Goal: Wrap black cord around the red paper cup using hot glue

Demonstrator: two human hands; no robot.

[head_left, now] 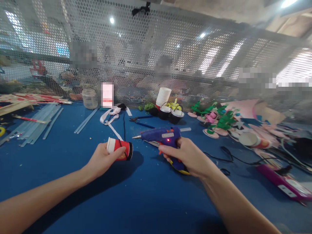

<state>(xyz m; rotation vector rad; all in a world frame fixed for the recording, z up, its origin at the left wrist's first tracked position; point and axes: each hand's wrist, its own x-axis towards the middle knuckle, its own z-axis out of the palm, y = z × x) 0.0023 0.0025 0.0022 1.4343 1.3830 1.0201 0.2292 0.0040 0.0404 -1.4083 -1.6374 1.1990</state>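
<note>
My left hand (103, 157) is closed around a red and white paper cup (118, 146), which lies tilted on its side above the table with a black band at its right end. A black cord (124, 126) runs from the cup back across the table. In my right hand (184, 154) is a blue hot glue gun (158, 135) with a lit red light. Its metal nozzle points left, near the cup's black end but apart from it. My fingers wrap the handle by the orange trigger. White ribbon (110, 117) lies loosely behind the cup.
Clear glue sticks (40, 123) lie at left, near a glass jar (89, 99). Pliers (142, 121), a stack of white cups (163, 97) and two small black-and-white buckets (176, 116) stand farther back. Green and pink craft pieces (225, 122) and a purple power strip (280, 182) are at right.
</note>
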